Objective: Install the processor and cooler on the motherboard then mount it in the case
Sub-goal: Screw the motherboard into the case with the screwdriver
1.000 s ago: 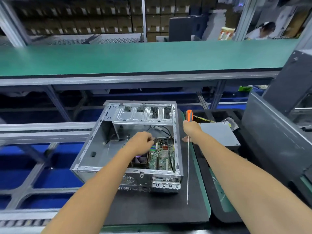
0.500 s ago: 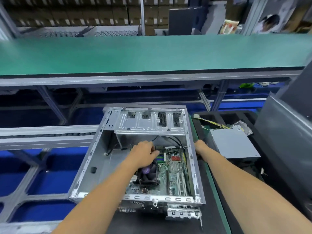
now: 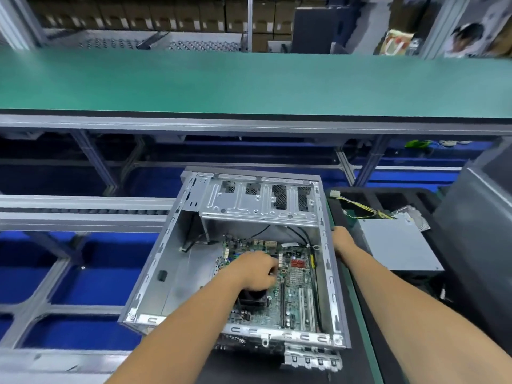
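Motherboard (image 3: 296,286) lies flat inside the open case (image 3: 169,273), under the left hand (image 3: 256,270), whose fingers (image 3: 273,268) curl down onto the board just above the black cooler (image 3: 252,297); what they grip I cannot tell. The right hand (image 3: 342,242) rests on the case's right wall, fingers hidden behind it, beside the grey power supply (image 3: 399,245) on the desk (image 3: 360,314)
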The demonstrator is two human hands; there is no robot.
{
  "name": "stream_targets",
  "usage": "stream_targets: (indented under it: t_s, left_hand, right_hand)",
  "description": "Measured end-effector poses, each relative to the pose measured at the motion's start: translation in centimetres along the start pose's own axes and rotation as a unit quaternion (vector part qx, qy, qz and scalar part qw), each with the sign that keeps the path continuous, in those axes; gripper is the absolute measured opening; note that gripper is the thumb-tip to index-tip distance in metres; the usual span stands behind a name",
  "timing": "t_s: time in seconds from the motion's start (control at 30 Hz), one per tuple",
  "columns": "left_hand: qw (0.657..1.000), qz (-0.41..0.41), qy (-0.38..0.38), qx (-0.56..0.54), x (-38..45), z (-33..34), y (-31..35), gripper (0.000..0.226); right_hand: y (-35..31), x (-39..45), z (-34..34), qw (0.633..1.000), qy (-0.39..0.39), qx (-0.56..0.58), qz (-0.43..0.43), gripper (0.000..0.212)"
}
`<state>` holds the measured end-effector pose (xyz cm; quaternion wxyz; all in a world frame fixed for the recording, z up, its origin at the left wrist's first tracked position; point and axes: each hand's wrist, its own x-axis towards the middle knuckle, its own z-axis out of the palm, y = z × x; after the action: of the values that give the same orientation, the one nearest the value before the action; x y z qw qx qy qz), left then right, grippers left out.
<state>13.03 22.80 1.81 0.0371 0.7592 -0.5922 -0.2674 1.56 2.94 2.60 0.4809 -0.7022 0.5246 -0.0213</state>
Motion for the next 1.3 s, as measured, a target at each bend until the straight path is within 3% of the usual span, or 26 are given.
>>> stream_targets:
  t_s: [0.17, 0.3, 0.4, 0.47, 0.57, 0.63, 0.83, 1.3]
  left_hand:
    - [1.0, -0.008, -0.007, -0.02, 0.2, 0.0, -0.2, 0.009]
    - [0.999, -0.02, -0.01, -0.023, 0.4, 0.0, -0.3, 0.012]
    - [0.999, -0.025, -0.02, -0.022, 0.6, 0.2, -0.4, 0.014]
    - [0.999, -0.029, -0.025, -0.025, 0.8, 0.1, -0.3, 0.012]
    - [0.999, -0.03, -0.022, -0.027, 1.0, 0.1, -0.3, 0.012]
    - [0.999, -0.03, -0.022, -0.033, 1.0, 0.1, -0.3, 0.011]
    - [0.997, -0.038, -0.031, -0.068, 1.5, 0.3, -0.5, 0.011]
    - [0.986, -0.079, 0.003, -0.145, 4.3, 0.2, 0.7, 0.005]
  right_hand:
    - [-3.2, -1.9, -2.2, 0.99, -0.026, 0.11, -0.079, 0.058]
    - [-4.1, -1.7, -3.0, 0.985, -0.079, -0.089, -0.125, 0.09]
    - [-4.8, -1.4, -2.7, 0.984, -0.094, -0.104, -0.113, 0.1]
    - [-5.4, -1.2, -1.7, 0.984, -0.048, -0.116, -0.126, 0.09]
    - [-5.8, -0.9, 0.0, 0.974, 0.068, -0.153, -0.15, 0.043]
    - [-5.8, -0.7, 0.4, 0.969, 0.091, -0.165, -0.16, 0.034]
    - [-5.3, 0.0, -0.2, 0.949, 0.113, -0.216, -0.202, 0.031]
    - [-7.0, 2.0, -1.9, 0.942, 0.06, -0.24, -0.228, 0.029]
